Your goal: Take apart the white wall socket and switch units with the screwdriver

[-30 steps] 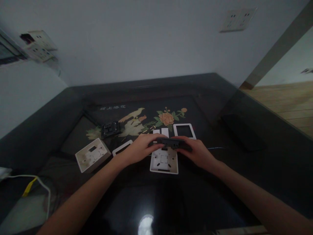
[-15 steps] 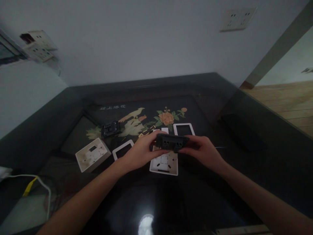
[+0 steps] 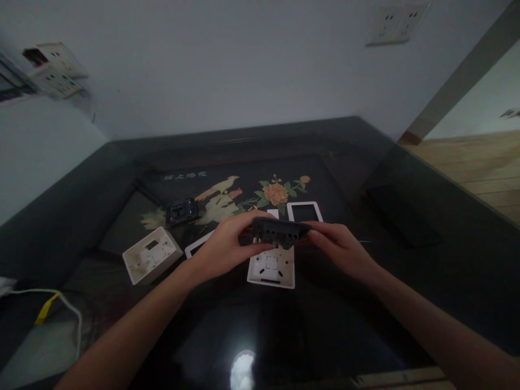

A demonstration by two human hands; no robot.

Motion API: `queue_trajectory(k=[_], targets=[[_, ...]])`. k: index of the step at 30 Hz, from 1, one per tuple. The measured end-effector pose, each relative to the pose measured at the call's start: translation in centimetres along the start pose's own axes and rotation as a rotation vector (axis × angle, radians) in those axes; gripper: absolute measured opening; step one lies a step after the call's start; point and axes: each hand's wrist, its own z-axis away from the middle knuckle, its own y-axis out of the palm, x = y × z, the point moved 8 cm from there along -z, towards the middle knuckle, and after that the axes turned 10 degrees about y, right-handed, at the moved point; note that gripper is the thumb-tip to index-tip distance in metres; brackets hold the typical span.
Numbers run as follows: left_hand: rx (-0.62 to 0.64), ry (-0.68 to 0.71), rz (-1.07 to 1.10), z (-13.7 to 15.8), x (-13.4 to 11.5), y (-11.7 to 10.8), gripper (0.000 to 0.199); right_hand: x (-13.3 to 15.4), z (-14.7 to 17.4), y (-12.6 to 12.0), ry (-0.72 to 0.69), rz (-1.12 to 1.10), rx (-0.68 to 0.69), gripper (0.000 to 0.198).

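Note:
Between my two hands is a black switch module [image 3: 278,233] with round holes along its near side, held in the air. My left hand [image 3: 227,238] grips its left end between thumb and fingers. The thumb and fingers of my right hand [image 3: 339,246] are closed on its right end. Below it a white mounting box [image 3: 271,266] lies with its open side up, its back part covered by the module. A white frame [image 3: 305,211] lies just behind my right hand. Another white frame [image 3: 195,247] is partly hidden by my left hand.
To the left stand a second white box [image 3: 151,254] and another black module [image 3: 181,211]. A white cable [image 3: 75,311] with a yellow tag [image 3: 46,310] runs at the lower left. A dark flat object [image 3: 402,216] lies right on the glossy black table [image 3: 325,336]. Sockets [image 3: 396,24] are on the wall.
The black module has shifted slightly left and tilted, its right end now higher than before. Both hands keep their hold. The whole view has shifted slightly.

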Motion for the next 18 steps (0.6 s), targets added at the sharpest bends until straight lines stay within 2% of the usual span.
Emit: queue_trajectory(k=[5, 7, 12, 15, 18], targets=[[0.047, 0.041, -0.074, -0.1, -0.5, -0.4, 0.034, -0.7, -0.2, 0.8, 0.061, -0.194, 0.12, 0.04], [0.077, 0.075, -0.12, -0.2, -1.1, -0.4, 0.032, -1.0, -0.3, 0.9, 0.091, -0.237, 0.127, 0.037], [0.171, 0.146, -0.183, -0.2, -2.3, 0.1, 0.03, -2.0, -0.4, 1.2, 0.165, -0.3, 0.024, 0.011], [0.169, 0.148, -0.193, -0.2, -2.5, 0.1, 0.029, -2.7, -0.4, 1.4, 0.186, -0.456, -0.033, 0.007], [0.165, 0.149, -0.198, -0.3, -2.4, 0.2, 0.028, -3.0, -0.5, 1.4, 0.181, -0.512, -0.054, 0.008]])
